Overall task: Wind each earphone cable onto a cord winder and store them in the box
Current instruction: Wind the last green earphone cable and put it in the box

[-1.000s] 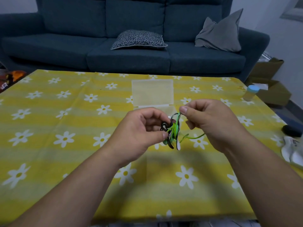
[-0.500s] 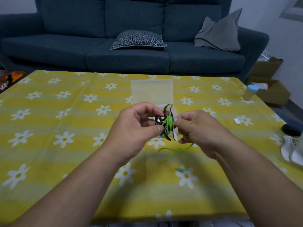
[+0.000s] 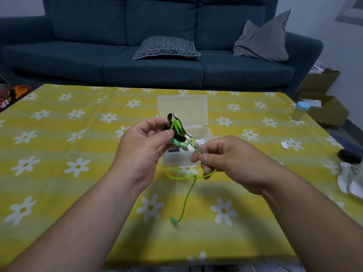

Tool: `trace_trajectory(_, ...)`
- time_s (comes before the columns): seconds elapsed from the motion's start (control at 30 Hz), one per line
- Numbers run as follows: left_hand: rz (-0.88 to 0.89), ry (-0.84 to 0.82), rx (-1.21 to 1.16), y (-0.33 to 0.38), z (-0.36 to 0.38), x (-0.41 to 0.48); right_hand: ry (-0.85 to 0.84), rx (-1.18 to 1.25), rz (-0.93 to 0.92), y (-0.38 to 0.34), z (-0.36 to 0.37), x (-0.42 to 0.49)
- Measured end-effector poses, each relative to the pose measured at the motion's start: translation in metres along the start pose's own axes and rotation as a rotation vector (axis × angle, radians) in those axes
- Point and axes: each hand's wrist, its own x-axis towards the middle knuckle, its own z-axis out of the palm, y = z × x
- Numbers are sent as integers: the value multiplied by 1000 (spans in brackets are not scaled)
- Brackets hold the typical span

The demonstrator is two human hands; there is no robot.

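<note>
Head view: green cable [image 3: 185,200] part-wound, held just above the box [image 3: 176,160].
Left hand [image 3: 145,146] pinches the black winder [image 3: 175,125]; right hand [image 3: 225,160] pinches the cable, which looks light, limp and slippery, so best kept taut near the winder.

Green cable [image 3: 189,193] partly wound on black winder [image 3: 179,136]
</note>
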Motion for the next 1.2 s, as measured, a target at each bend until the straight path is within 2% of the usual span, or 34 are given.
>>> trace_trajectory(0.13, 94, -25, 180, -3, 0, -3, -86, 118, 95, -5, -3, -2)
trace_trajectory(0.3, 293, -28, 529, -5, 3, -5, -39, 180, 134, -8, -2, -4)
trace_trajectory(0.43, 425, -20, 771, -5, 0, -6, -68, 136, 45, -12, -4, -7)
trace_trajectory(0.6, 524, -138, 1021, -4, 4, -14, -81, 98, -51, -16, -9, -9)
trace_trajectory(0.73, 456, -243, 1036, -4, 4, -16, -36, 192, 14, -17, -17, -9)
trace_trajectory(0.87, 408, -296, 1061, -5, 3, -15, -70, 152, 65, -17, -26, -10)
trace_trajectory(1.03, 285, -445, 972, -8, 4, -15, 180, 3, -11, -10, -33, -6)
trace_trajectory(1.2, 150, -503, 732, -4, 3, -14, 278, -4, -98, -9, -30, -3)
